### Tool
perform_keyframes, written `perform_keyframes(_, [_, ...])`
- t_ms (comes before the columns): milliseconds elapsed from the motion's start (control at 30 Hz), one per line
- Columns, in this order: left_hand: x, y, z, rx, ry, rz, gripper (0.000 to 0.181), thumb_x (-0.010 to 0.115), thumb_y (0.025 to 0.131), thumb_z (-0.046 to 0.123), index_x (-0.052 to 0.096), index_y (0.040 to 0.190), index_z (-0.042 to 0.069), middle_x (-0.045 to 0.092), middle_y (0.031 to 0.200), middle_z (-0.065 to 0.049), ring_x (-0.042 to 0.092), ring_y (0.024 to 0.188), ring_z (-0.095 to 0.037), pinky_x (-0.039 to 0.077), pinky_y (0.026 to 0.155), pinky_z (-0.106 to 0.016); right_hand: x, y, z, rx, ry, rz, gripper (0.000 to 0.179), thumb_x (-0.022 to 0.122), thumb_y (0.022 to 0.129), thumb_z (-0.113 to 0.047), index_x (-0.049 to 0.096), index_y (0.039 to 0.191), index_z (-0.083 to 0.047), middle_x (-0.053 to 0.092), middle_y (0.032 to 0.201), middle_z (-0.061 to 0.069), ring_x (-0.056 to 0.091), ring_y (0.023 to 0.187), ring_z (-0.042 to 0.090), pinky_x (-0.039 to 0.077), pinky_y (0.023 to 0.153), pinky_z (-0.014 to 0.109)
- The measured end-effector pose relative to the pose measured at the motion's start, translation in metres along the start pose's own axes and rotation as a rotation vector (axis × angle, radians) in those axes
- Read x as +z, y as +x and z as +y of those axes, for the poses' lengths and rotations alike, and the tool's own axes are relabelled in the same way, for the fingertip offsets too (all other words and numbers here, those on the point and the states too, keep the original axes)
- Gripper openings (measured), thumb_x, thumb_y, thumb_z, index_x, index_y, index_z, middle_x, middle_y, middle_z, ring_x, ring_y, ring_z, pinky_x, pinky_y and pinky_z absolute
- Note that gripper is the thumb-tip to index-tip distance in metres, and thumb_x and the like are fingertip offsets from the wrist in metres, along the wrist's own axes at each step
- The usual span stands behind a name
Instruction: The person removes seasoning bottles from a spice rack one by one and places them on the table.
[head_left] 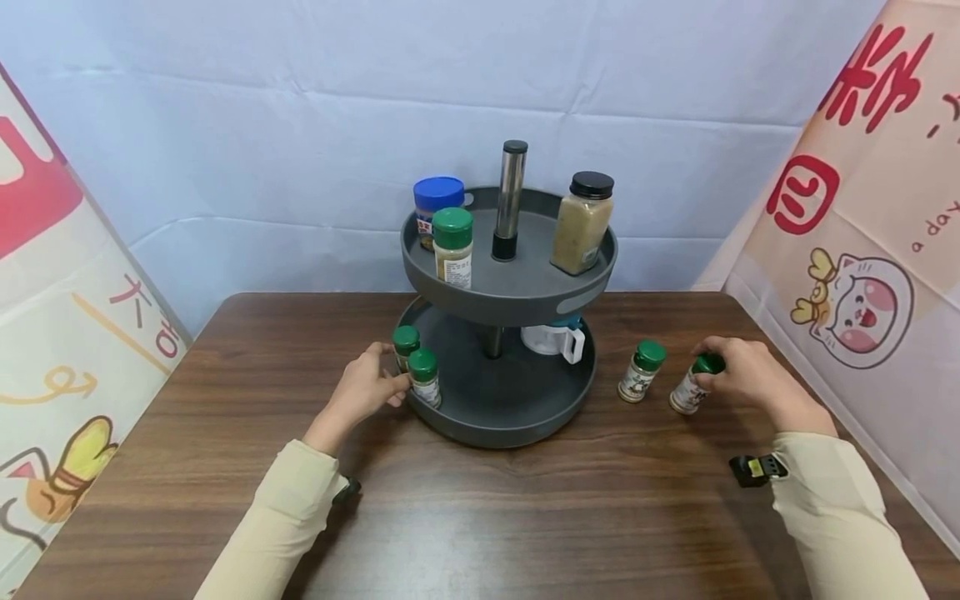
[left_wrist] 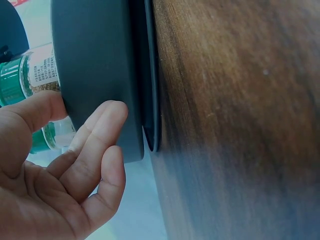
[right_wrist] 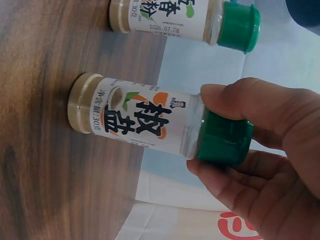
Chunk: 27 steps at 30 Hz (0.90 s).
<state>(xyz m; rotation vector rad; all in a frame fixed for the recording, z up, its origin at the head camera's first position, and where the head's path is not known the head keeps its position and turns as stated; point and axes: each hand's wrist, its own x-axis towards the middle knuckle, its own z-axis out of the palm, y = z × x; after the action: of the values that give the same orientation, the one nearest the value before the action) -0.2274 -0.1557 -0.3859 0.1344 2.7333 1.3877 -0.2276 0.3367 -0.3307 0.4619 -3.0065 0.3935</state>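
My right hand (head_left: 738, 373) pinches the green cap of a small spice jar (right_wrist: 140, 115) between thumb and fingers. That jar stands upright on the table and holds a pale powder behind a white label. Just left of it is a similar green-capped spice jar (head_left: 637, 377). My left hand (head_left: 367, 382) touches the outer wall of the lower tray (head_left: 498, 433) of a grey two-tier turntable, its fingers loosely bent. Close to those fingers, inside the tray, stand two green-capped jars, the front jar (head_left: 426, 385) and the rear jar (head_left: 406, 343).
On the upper tray (head_left: 517, 287) stand a blue-lidded jar (head_left: 437, 200), a taller green-capped jar (head_left: 453, 246) and a black-lidded jar (head_left: 582, 225). A white container with a handle (head_left: 555, 340) sits on the lower tray. Printed cloth hangs on both sides.
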Motion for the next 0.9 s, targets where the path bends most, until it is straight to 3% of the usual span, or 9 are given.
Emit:
perform_keyframes(433, [0.001,0.001,-0.003,0.010,-0.011,-0.002,0.062,0.066,0.085,0.015,0.034,0.134,-0.005,0.064,0.069,-0.006,0.064,0.058,-0.017,0.051,0.067,-0.035,0.001,-0.001,0.000,-0.010,-0.024,0.003,0.038,0.073,0.076,-0.013,0.057,0.106,0.006,0.062,0.086,0.021,0.056,0.070,0.030,0.045,0.061,0.046])
perform_keyframes(667, [0.000,0.001,-0.002,0.011,-0.016,-0.002,0.062,0.066,0.084,0.014,0.034,0.134,-0.005,0.064,0.069,-0.007,0.065,0.058,-0.018,0.051,0.067,-0.036,-0.012,-0.001,-0.011,-0.013,-0.045,-0.018,0.040,0.073,0.076,-0.015,0.058,0.106,0.006,0.063,0.088,0.020,0.058,0.081,0.039,0.043,0.070,0.054])
perform_keyframes(900, [0.000,0.000,-0.001,0.009,-0.017,-0.002,0.062,0.066,0.084,0.015,0.035,0.134,-0.005,0.064,0.069,-0.006,0.064,0.058,-0.017,0.051,0.069,-0.037,-0.019,0.001,-0.018,-0.016,-0.060,-0.042,0.043,0.072,0.077,-0.018,0.058,0.109,0.006,0.063,0.087,0.019,0.058,0.080,0.038,0.043,0.067,0.053])
